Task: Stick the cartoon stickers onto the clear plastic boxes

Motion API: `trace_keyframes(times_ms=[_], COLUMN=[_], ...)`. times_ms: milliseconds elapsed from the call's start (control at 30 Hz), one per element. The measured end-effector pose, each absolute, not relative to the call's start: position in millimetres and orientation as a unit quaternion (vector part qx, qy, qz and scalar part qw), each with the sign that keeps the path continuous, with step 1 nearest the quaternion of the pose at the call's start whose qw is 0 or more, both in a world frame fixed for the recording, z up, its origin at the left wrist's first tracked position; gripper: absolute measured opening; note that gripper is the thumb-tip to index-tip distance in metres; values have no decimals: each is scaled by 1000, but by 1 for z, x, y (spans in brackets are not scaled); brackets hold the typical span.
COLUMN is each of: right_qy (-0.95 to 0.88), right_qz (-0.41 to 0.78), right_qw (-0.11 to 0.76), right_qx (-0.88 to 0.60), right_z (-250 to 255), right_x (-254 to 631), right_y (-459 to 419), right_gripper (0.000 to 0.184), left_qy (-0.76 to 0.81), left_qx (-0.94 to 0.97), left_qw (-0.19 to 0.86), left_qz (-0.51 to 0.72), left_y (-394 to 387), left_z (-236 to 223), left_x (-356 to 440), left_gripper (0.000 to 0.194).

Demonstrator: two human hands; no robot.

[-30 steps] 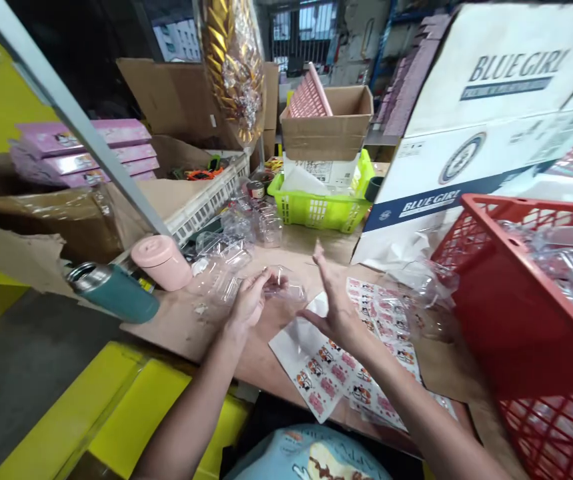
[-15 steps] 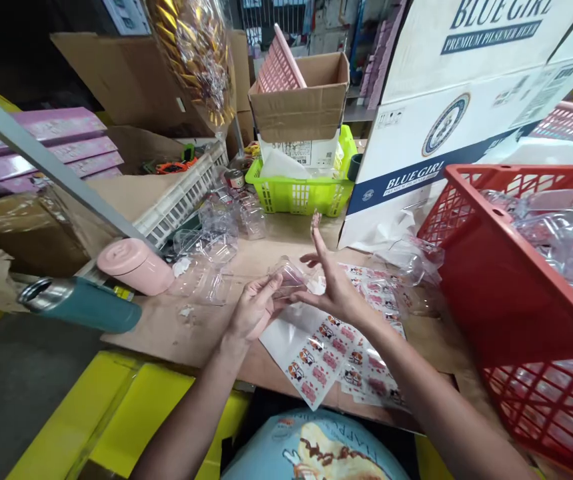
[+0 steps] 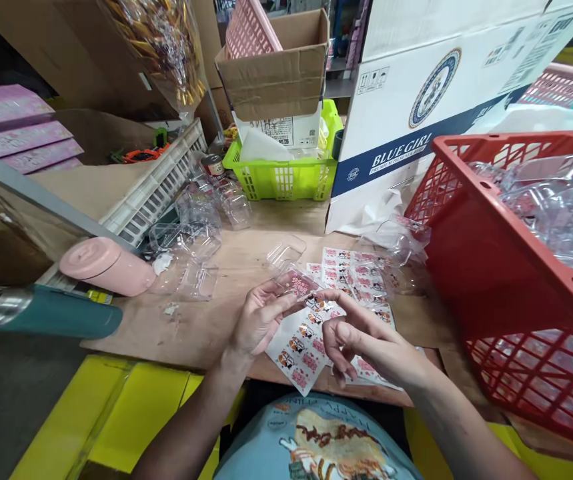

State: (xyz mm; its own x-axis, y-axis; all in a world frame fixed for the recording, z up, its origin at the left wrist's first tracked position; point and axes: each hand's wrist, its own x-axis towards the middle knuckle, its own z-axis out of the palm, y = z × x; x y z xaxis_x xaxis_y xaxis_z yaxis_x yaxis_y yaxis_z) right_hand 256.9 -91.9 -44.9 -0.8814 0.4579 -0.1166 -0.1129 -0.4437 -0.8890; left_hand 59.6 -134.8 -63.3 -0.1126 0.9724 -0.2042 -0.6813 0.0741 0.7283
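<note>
My left hand grips a small clear plastic box between thumb and fingers, above the table. A pink patch with lettering shows on the box, apparently a sticker. My right hand reaches its index finger to the box's right edge; its other fingers are loosely curled and apart, holding nothing. Just beyond the box is another clear plastic piece; whether it is joined to the held one I cannot tell. Under my hands lies a sticker sheet with cartoon figures and pink lettering, and more sticker sheets lie to its right.
Clear plastic boxes lie loosely at the back left, by a pink cup and a teal bottle. A red crate of clear plastic boxes stands right. Behind are a green basket and a white carton.
My right hand has come down from its raised, spread pose, its index finger now at the box's edge. Pink lettering now shows on the box. The view has shifted slightly.
</note>
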Motion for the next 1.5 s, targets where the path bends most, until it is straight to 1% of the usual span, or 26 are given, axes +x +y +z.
trace_keyframes(times_ms=[233,333,533,767,933,1067,1133,1300,1333,1400,1467,1500], right_qy=[-498,-499,-503,-513,-517,-525,-543,-614,-642,-700,-729,-735], right_qz=[832,831,827,818,810,797,779,688,645,512,380,344], right_qw=[166,159,147,141,144,151,153,179,198,264,340,370], right_qx=[-180,-188,-206,-220,-236,-258,-276,-343,-365,-422,-457,-452], right_z=[-47,-47,-45,-41,-38,-35,-34,-41,-44,-49,-55,-57], right_x=[254,254,253,249,246,242,240,241,242,243,243,242], right_y=[-91,-90,-89,-89,-91,-92,-93,-98,-100,-104,-108,-108], right_gripper=[40,42,49,47,48,47,48,49,49,54,69,75], left_qy=[393,395,388,384,380,397,420,451,450,448,442,436], left_qx=[237,252,259,266,262,239,239,242,238,227,221,223], left_qw=[627,624,627,624,626,590,557,496,492,481,477,485], left_qz=[629,625,624,627,628,661,676,702,706,718,727,724], left_y=[-140,-141,-141,-141,-141,-138,-137,-137,-137,-138,-140,-141], left_z=[-60,-60,-59,-63,-62,-62,-64,-67,-67,-66,-61,-59], left_x=[60,59,59,57,57,64,70,81,82,84,87,89], left_gripper=[19,18,23,20,21,11,10,11,11,10,9,8])
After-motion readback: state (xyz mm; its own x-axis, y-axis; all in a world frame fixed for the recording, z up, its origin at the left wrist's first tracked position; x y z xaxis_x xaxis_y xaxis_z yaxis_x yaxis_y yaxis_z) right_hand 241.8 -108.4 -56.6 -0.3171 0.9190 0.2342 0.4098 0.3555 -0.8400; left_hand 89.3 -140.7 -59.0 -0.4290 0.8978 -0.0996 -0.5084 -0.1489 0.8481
